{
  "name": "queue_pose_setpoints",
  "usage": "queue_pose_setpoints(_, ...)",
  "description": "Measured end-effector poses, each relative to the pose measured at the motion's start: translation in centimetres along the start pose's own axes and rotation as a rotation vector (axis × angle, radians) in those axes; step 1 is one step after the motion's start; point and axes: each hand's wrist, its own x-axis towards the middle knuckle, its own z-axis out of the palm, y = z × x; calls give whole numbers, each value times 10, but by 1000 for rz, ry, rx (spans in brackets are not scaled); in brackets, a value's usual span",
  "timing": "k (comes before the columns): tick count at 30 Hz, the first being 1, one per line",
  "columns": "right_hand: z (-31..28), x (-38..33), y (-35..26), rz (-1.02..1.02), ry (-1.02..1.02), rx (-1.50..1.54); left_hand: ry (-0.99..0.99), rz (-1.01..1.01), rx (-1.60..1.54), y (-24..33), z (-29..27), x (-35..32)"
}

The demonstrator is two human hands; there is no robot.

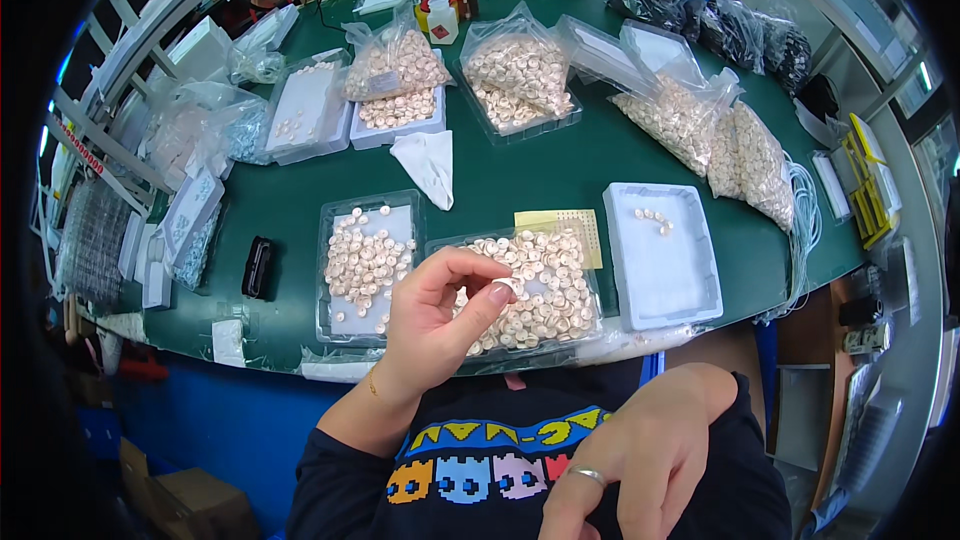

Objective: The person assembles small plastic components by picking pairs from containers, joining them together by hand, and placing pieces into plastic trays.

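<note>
My left hand [435, 315] is raised over the middle tray, thumb and forefinger pinched on a small cream button-like disc [508, 286]. Beneath it, a clear plastic tray [597, 328] holds many such round cream discs [550, 310], partly hidden by the hand. To its left, another clear tray [327, 240] has a looser spread of the same discs [365, 260]. A white tray [662, 275] on the right contains a short curved row of several discs [655, 218]. Down in front of my shirt hangs my right hand [655, 450], a ring on one finger, fingers apart and nothing visible in them.
Bags of cream discs [395, 65] sit on trays at the back of the green table [480, 175], with more bags [720, 145] at the right. A yellow dotted sheet [590, 230] lies behind the middle tray. A white cloth [428, 165] and a dark case [257, 268] lie further left.
</note>
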Motion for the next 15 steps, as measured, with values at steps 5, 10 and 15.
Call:
queue_pose_setpoints(5, 9, 18, -6, 139, -109, 0, 15, -7, -13, 2, 1, -2)
queue_pose_setpoints(10, 10, 24, 10, 64, -93, 3, -22, 11, 40, 0, -3, -3)
queue_pose_setpoints(15, 12, 24, 9, 44, -37, 70, 0, -5, 4, 1, -3, -4)
